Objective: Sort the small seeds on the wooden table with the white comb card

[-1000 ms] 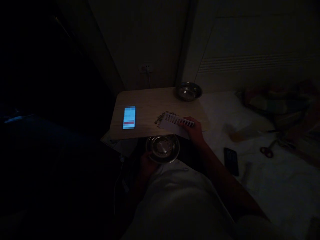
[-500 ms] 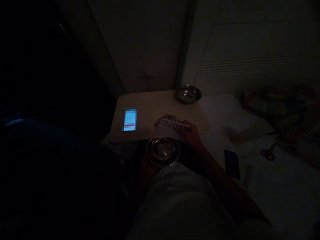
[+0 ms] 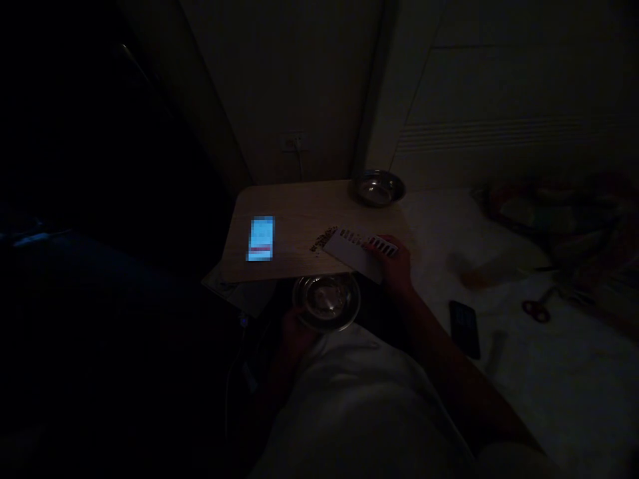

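White slotted card (image 3: 352, 253) over near edge of wooden tabletop (image 3: 294, 203), toward right corner; right hand (image 3: 397, 267) grasps its right end, sensible hold; probably light, stiff, smooth; left hand (image 3: 297, 332) grasps steel bowl (image 3: 344, 314) below near edge; dark bits (image 3: 324, 238) beside card.

An open lane crosses the table (image 3: 294, 203) between lit phone (image 3: 261, 238) and dark bits (image 3: 322, 239); a metal bowl (image 3: 378, 189) blocks the far-right corner.

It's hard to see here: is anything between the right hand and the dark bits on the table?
Yes: the white slotted piece held in the right hand stands between that hand and the dark bits.
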Motion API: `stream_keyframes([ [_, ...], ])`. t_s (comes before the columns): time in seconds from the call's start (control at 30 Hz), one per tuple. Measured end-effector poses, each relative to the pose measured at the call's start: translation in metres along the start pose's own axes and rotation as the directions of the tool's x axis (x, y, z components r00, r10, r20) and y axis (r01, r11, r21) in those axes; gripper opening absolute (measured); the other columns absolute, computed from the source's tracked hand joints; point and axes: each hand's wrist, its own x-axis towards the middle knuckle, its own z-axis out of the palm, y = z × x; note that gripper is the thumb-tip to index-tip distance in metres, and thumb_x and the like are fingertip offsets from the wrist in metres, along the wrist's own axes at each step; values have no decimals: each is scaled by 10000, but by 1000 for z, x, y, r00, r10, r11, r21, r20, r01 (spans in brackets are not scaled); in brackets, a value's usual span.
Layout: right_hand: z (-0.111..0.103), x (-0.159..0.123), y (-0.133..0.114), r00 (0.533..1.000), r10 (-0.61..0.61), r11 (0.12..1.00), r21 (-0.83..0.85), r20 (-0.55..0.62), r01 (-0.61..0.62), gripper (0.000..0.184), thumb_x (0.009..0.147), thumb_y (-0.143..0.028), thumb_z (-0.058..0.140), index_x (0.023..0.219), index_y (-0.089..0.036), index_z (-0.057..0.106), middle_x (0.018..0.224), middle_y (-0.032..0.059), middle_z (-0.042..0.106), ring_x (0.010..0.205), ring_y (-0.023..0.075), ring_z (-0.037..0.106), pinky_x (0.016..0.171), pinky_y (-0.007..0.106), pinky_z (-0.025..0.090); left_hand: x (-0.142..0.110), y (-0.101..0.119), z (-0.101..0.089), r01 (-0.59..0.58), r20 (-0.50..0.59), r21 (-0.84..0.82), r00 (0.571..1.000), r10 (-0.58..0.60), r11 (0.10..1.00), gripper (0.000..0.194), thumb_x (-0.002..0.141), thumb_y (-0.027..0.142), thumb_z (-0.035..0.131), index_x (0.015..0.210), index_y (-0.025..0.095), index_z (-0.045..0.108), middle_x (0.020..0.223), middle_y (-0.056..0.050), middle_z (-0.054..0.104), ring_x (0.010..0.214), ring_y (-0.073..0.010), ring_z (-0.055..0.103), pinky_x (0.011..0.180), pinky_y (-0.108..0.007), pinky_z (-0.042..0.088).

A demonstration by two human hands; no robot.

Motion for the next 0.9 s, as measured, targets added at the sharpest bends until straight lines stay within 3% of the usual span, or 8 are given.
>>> stream_keyframes([
  [0.2,8,-2,0,989,-4,999,-50,149,12,271,611,-367,744,789,-185,650,707,-1,643,624,135,539,569,251,412,-2,0,1,-17,44,24,999,16,1000,251,673,139,586,910,113,665,837,-97,716,823,-249,668,800,-383,509],
  [0.37,10,0,4,991,7,999,-52,137,1,271,619,-371,740,790,-184,646,696,-5,633,612,130,532,550,241,401,-1,1,1,15,33,25,999,-16,1000,187,694,160,569,845,101,661,810,-110,711,793,-250,669,756,-375,520],
  [0.6,3,6,10,996,-83,993,-84,-21,81,253,657,-377,710,810,-189,636,708,-12,628,631,130,534,582,246,409,2,1,0,24,71,-27,997,-22,999,149,698,143,569,803,109,669,761,-97,710,747,-231,666,716,-347,523],
  [0.73,9,2,5,997,-78,995,-66,24,79,261,655,-380,714,812,-187,637,713,-9,629,643,136,541,591,250,418,2,0,0,19,94,-56,995,-14,998,256,676,128,570,908,142,678,793,-76,716,833,-261,667,785,-390,512],
  [0.9,16,2,3,992,-45,997,-50,119,51,278,633,-370,736,815,-180,648,738,4,640,657,143,547,596,257,423,2,0,-3,2,70,-35,998,1,999,278,678,123,576,937,141,675,788,-71,716,788,-248,674,774,-388,519],
])
